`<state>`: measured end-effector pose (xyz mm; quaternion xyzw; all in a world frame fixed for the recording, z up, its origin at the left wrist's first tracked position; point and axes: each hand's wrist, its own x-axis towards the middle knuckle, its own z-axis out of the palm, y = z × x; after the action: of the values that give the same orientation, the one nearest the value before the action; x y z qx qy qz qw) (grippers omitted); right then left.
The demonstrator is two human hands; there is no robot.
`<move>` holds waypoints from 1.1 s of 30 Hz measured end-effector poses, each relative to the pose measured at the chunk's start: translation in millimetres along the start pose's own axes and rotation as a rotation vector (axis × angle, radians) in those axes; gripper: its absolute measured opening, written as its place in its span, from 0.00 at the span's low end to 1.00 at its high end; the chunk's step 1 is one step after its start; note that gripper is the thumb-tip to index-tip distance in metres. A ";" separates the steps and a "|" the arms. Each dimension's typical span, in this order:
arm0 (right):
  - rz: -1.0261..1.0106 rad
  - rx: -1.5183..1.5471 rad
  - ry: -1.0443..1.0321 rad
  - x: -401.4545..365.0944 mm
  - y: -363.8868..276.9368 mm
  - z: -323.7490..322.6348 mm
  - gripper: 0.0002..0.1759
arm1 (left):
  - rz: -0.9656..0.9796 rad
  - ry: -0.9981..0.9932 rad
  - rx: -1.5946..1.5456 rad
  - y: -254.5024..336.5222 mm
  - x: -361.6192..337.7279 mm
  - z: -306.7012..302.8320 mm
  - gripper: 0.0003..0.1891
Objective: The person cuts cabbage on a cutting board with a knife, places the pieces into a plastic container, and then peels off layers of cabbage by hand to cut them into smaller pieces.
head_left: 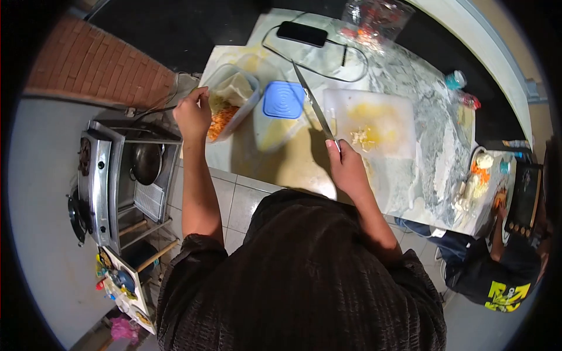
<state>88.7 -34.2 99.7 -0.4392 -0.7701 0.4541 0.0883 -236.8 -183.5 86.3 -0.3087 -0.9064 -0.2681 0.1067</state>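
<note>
My right hand (pixel 345 165) is closed round the handle of a long kitchen knife (pixel 316 108), whose blade points up and away to the left. Beside the blade lies a translucent cutting board (pixel 398 114) with yellow stains and chopped pale bits (pixel 364 138) on it. My left hand (pixel 193 114) is over the left rim of a clear plastic container (pixel 249 105), its fingers curled together; anything in them is too small to make out. Inside the container are shredded carrot (pixel 221 124) and pale shreds. Right of it sits a blue square lid (pixel 283 99).
A phone (pixel 302 34) and a cable lie at the back of the marble counter (pixel 436 146), near a clear plastic bag (pixel 374 23). At left stands a metal stove (pixel 102 187) with a wok (pixel 146 164) beside it. Another person (pixel 492 263) works at the far right.
</note>
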 end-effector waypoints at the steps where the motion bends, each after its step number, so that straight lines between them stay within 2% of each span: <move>1: -0.006 -0.003 0.017 -0.9 5.8 -5.8 0.25 | 0.059 0.020 -0.047 11.7 -0.6 0.1 0.09; 4: 0.022 -0.010 0.052 -1.6 20.5 -28.7 0.25 | 0.129 0.049 -0.250 53.7 -4.3 15.4 0.07; 6: 0.065 -0.011 0.073 -4.2 33.2 -44.3 0.26 | 0.259 -0.007 -0.314 91.0 -11.5 28.9 0.07; 8: 0.117 -0.022 0.106 -9.3 48.9 -58.7 0.27 | 0.279 -0.088 -0.354 123.8 -24.5 48.2 0.08; 11: 0.133 -0.043 0.172 -20.9 80.3 -75.3 0.27 | 0.344 -0.234 -0.491 166.2 -51.9 80.7 0.09; 13: 0.164 -0.058 0.186 -29.0 103.1 -83.0 0.27 | 0.365 -0.475 -0.463 184.6 -72.8 98.9 0.12; 14: 0.185 -0.077 0.185 -34.2 111.6 -86.1 0.27 | 0.370 -0.486 -0.465 191.7 -83.2 106.8 0.12; 17: 0.248 -0.089 0.144 -45.8 124.2 -95.8 0.26 | 0.399 -0.730 -0.305 208.0 -107.6 125.2 0.20; 18: 0.254 -0.090 0.143 -48.7 127.5 -97.2 0.26 | 0.398 -0.736 -0.306 213.4 -113.2 125.9 0.20; 20: 0.280 -0.072 0.123 -52.4 133.7 -97.4 0.25 | 0.464 -0.589 -0.205 223.2 -124.5 125.4 0.26; 24: 0.266 -0.070 0.120 -52.8 144.8 -100.4 0.25 | 0.390 -0.616 -0.143 242.5 -136.8 118.2 0.31; 26: 0.263 -0.075 0.098 -51.0 146.7 -105.6 0.25 | 0.402 -0.532 -0.102 243.7 -144.7 123.2 0.33; 33: 0.219 -0.083 0.065 -33.9 152.3 -120.9 0.25 | 0.330 -0.377 -0.065 240.9 -156.6 140.9 0.29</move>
<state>264.5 46.0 59.4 -0.5385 -0.7324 0.4142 0.0446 31.0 -24.0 13.9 -0.5001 -0.8386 -0.2135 -0.0320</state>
